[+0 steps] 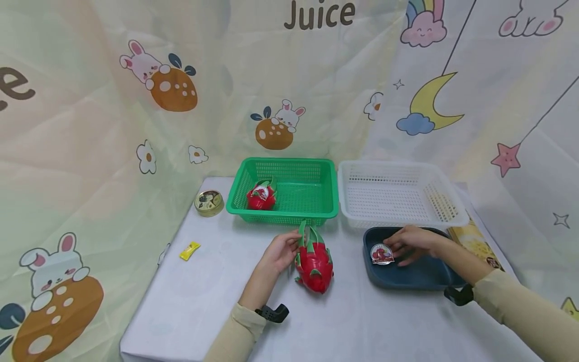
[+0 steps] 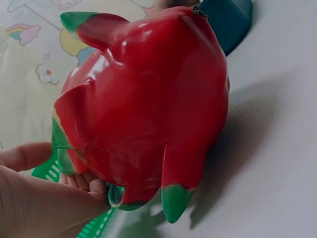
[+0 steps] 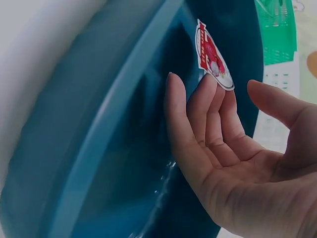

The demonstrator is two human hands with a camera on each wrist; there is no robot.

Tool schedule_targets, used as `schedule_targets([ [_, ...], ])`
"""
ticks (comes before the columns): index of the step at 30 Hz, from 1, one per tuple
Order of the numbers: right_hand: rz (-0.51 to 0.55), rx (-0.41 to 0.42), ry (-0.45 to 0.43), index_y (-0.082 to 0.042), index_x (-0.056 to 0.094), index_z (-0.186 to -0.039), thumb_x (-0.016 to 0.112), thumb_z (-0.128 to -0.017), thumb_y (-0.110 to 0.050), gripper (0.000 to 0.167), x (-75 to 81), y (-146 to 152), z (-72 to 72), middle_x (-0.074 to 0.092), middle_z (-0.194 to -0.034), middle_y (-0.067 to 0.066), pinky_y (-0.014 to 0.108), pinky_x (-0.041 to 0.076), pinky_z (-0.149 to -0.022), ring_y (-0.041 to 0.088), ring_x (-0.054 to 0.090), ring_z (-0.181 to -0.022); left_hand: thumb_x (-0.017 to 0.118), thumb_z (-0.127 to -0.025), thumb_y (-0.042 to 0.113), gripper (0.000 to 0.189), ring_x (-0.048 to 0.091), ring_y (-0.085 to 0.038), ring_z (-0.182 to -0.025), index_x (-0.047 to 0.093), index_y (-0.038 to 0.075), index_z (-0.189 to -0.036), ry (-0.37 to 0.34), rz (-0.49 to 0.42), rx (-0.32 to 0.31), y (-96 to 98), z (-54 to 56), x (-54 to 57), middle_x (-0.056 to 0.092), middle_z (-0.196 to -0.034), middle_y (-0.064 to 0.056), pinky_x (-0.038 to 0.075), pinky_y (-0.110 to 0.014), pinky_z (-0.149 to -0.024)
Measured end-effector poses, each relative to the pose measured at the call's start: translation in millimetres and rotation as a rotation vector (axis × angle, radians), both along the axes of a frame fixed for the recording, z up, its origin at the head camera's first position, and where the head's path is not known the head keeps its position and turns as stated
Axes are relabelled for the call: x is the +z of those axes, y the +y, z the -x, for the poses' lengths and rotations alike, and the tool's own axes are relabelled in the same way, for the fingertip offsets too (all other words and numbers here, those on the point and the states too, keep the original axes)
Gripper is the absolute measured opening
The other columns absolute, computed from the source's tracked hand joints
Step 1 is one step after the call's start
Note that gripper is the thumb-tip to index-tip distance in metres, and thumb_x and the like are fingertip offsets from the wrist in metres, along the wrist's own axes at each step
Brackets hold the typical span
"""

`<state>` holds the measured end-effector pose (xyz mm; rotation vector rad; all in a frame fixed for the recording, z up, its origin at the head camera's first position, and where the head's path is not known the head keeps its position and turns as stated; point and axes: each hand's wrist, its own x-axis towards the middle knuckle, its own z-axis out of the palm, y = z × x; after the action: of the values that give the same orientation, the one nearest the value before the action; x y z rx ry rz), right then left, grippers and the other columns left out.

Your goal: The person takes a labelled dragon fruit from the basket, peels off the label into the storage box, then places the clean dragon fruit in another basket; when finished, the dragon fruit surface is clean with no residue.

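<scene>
Beige sleeve [image 1: 237, 332], left hand [image 1: 281, 253] pinching leaf of model dragon fruit [image 1: 315, 266] just before green basket [image 1: 267, 216], right hand [image 1: 413, 244] in blue tray [image 1: 413, 279], fingers half-curled by label [image 1: 382, 254], grasping nothing, thumb gap clear only in right-wrist view, basketed second dragon fruit [image 1: 261, 198] head-view only

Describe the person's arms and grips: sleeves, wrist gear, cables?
Left grip and right grip are bare human hands, five-fingered, no gloves seen. Left sleeve and right sleeve are plain beige, loose fabric, ending short of the wrists. Each wrist has a black device: left wrist device, right wrist device. No cables visible.
</scene>
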<state>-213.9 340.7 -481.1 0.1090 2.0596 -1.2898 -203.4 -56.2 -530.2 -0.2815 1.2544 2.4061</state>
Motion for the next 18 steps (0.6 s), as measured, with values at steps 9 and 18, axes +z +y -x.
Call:
schedule_targets([
  [9, -0.068, 0.063, 0.022, 0.007, 0.071, -0.123, 0.065, -0.102, -0.024, 0.038, -9.8, 4.5, -3.4, 0.066, -0.102, 0.015, 0.053, 0.063, -0.079, 0.026, 0.069, -0.09, 0.054, -0.103, 0.003, 0.047, 0.061, -0.017, -0.106, 0.044, -0.008, -0.147, -0.003, 0.005, 0.001, -0.7, -1.1, -1.1, 0.062, -0.13, -0.015, 0.051, -0.027, -0.092],
  [18, -0.031, 0.048, 0.012, 0.009, 0.072, -0.117, 0.064, -0.102, -0.02, 0.033, -18.3, 5.0, -4.0, 0.066, -0.099, 0.018, 0.05, 0.063, -0.077, 0.028, 0.071, -0.088, 0.053, -0.104, 0.005, 0.047, 0.061, -0.017, -0.108, 0.043, -0.008, -0.148, 0.014, 0.006, -0.008, -1.9, 0.2, -1.6, 0.06, -0.135, -0.016, 0.051, -0.026, -0.093],
])
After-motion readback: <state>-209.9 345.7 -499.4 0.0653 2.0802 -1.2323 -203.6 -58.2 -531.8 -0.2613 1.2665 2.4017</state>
